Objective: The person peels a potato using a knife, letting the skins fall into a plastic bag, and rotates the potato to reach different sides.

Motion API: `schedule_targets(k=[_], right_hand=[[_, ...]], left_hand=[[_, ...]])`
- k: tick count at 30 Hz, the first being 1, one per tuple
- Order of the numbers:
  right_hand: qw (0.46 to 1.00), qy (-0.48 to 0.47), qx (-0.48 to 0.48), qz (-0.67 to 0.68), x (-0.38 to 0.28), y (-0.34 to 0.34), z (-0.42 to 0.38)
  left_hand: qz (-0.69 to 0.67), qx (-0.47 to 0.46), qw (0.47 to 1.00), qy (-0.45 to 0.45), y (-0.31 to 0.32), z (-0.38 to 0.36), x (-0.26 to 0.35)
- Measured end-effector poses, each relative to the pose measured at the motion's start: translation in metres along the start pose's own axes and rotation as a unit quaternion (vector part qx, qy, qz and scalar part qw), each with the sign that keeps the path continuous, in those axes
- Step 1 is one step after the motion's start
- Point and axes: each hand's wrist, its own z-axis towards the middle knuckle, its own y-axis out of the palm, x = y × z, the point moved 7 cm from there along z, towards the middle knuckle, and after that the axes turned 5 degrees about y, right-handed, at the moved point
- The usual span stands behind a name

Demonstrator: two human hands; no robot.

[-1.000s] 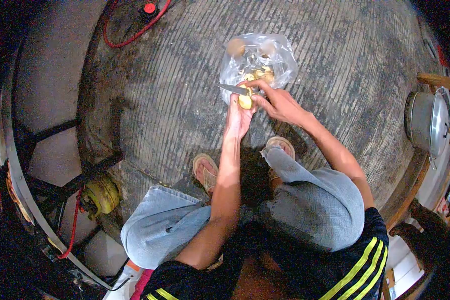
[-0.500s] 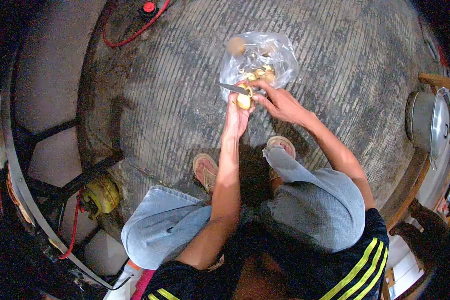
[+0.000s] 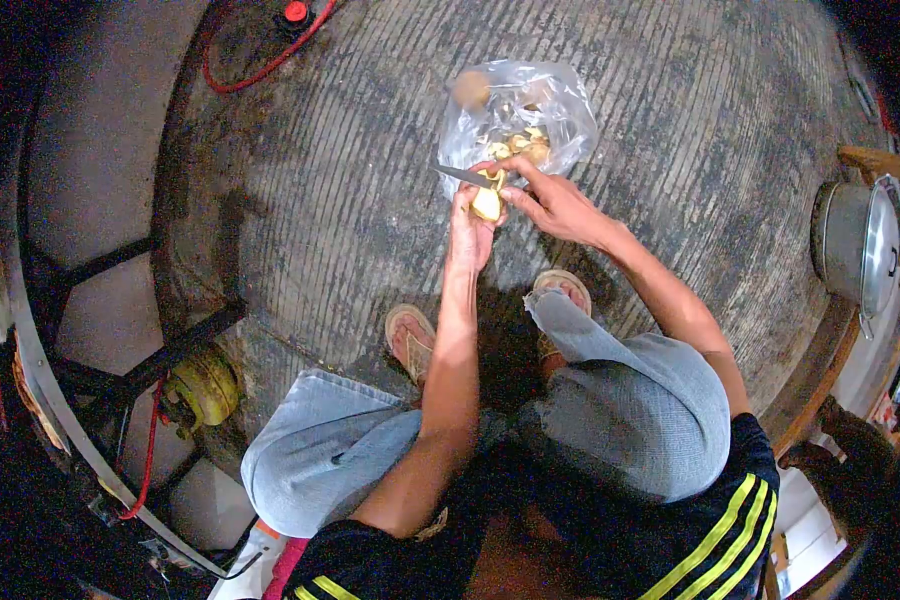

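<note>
My left hand [image 3: 470, 232]: closed around a yellow peeled potato [image 3: 487, 203], held above the floor.
My right hand [image 3: 555, 205]: gripping the knife [image 3: 467, 177], blade against the potato.
Just beyond: clear plastic bag [image 3: 560, 110] of peelings on ribbed concrete floor [image 3: 320, 190].
Far right: lidded metal pot [image 3: 855, 245].
Writing: none readable.
</note>
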Motion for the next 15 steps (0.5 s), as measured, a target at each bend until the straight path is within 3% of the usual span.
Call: schedule_targets(k=[9, 12, 15], right_hand=[[0.999, -0.023, 0.027, -0.001, -0.002, -0.002, 0.002], [0.994, 0.093, -0.054, -0.021, 0.007, 0.004, 0.001], [0.988, 0.13, -0.086, -0.005, 0.002, 0.001, 0.001]], left_hand=[[0.053, -0.038, 0.996, 0.065, 0.005, 0.002, 0.011], [0.03, -0.045, 0.997, 0.057, 0.005, 0.002, 0.012], [0.051, -0.057, 0.994, 0.079, 0.008, 0.002, 0.015]])
